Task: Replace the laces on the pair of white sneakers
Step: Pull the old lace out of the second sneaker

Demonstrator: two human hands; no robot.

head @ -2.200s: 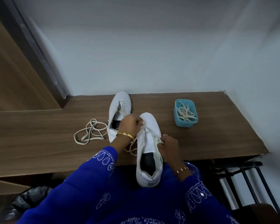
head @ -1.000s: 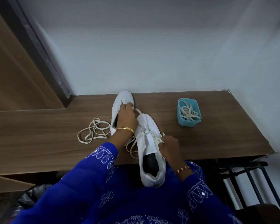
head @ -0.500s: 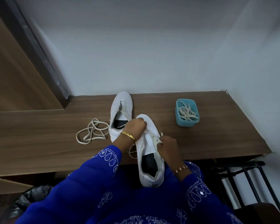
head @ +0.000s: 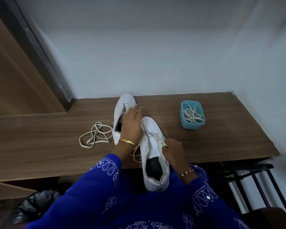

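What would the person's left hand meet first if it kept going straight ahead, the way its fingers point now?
Probably the wall: the left hand points away over the far sneaker, whose toe nearly touches it. Depth is unclear.

A person seen from above wears a deep blue garment with long sleeves (head: 96,177), filling the lower half of the frame. White embroidery runs in looped, petal-like chains round both cuffs and is scattered in small motifs over the fabric at the bottom centre; small mirror-like pieces glint in the stitching at lower right. A plain gold bangle (head: 127,141) circles the left wrist near the frame's centre, and a slim linked bracelet (head: 186,172) of pale and copper-toned segments sits on the right wrist.
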